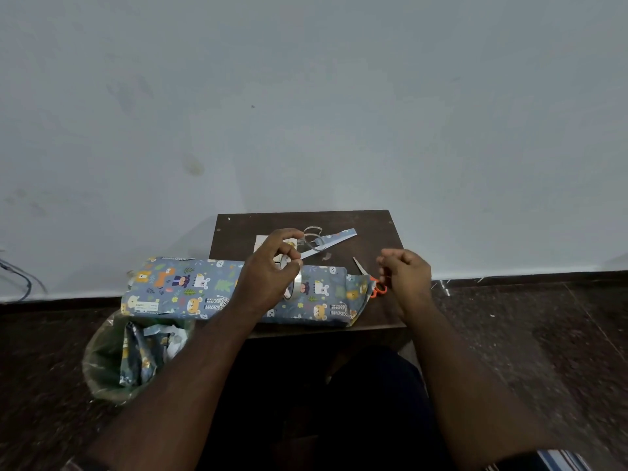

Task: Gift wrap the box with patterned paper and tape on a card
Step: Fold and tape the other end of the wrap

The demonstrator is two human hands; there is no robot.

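The box (204, 290) lies across the front of the table (380, 229), its left end overhanging the edge. Behind it lie a card (263, 243), partly hidden, and to the right a paper strip (336, 239). Scissors (370, 280) lie just right of the box. Below the overhang, on the floor (526, 334), stands a bin (112, 362), seemingly with paper scraps (139, 355) in it.

I had only the one wide-angle head camera, which looked forward and steeply down from above the person's lap, close over the small dark table (380, 229) set against the grey wall (306, 96), with both forearms reaching up from the frame's bottom edge.
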